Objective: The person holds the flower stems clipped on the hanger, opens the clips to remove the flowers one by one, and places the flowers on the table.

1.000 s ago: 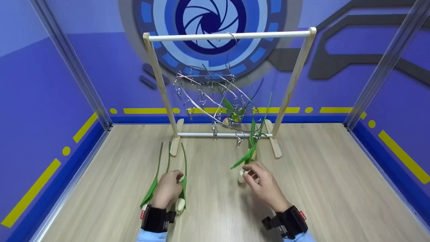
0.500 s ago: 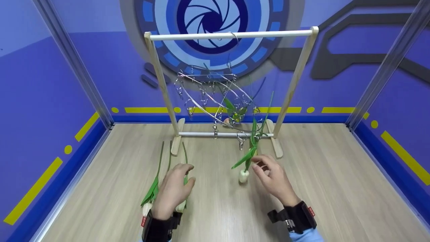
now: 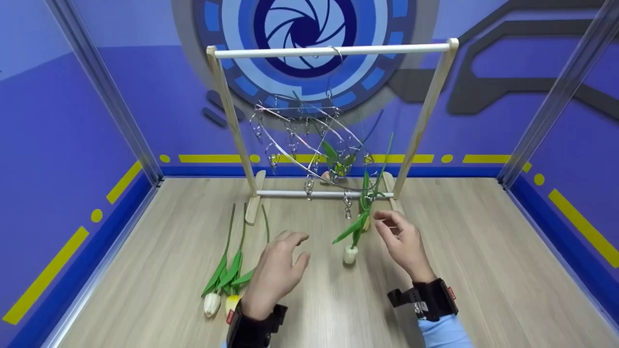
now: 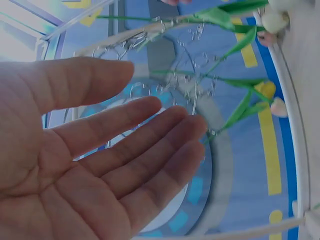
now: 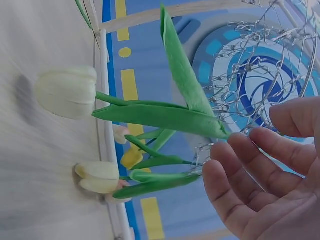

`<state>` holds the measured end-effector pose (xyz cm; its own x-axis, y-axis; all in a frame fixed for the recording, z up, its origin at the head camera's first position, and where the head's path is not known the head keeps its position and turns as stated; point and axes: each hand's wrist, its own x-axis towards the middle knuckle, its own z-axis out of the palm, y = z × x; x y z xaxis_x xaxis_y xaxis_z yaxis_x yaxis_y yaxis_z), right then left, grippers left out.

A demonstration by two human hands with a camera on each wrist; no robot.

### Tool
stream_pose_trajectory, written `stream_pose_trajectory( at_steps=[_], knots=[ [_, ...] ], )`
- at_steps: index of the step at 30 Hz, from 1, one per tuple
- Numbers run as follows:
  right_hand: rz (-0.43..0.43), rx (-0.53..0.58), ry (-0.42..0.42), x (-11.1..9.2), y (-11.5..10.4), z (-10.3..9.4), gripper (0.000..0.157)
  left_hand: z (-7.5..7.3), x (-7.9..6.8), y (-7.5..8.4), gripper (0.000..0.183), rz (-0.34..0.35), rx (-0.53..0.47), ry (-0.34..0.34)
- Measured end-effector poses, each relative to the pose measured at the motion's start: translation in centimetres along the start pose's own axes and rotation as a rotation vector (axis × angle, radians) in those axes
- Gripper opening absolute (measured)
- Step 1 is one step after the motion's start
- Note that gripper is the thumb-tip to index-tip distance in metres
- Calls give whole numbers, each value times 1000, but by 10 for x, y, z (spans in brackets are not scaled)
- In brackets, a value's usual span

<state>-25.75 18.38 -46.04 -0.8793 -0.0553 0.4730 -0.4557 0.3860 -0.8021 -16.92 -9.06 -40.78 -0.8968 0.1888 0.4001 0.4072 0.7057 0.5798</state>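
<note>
So the left hand has its fingers extended, thumb well apart from them, nothing in its grasp. Just left of those fingers, on the pale wood-grain table, there's a white artificial tulip with green leaves and a yellow-and-white artificial tulip, stems pointing away from the person; a third stem is partly hidden behind the hand.

Right hand: fingers loosely bent, thumb apart, also holding nothing. Just left of its fingertips, a cream-white artificial tulip hangs bloom-down, the bloom lower than the fingertips. Beyond both sets of fingers is the silver wire clip hanger, hooked on a wooden rack with white rods, with more tulips hanging farther back.
</note>
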Motion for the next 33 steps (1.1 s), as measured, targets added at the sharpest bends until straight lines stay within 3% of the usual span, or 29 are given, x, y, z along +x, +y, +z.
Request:
stream_pose_trajectory(
  at_steps=[7,17,27,33],
  knots=[
    [78,138,-30,6,10,8,31,21,8,1,25,61,-81,30],
    [245,420,-105,11,16,9,44,41,16,-10,22,94,-99,63],
    [267,615,-93,10,15,5,44,43,16,-12,23,114,-98,87],
    [233,655,-98,9,11,2,40,42,15,-7,24,122,-123,117]
  ],
)
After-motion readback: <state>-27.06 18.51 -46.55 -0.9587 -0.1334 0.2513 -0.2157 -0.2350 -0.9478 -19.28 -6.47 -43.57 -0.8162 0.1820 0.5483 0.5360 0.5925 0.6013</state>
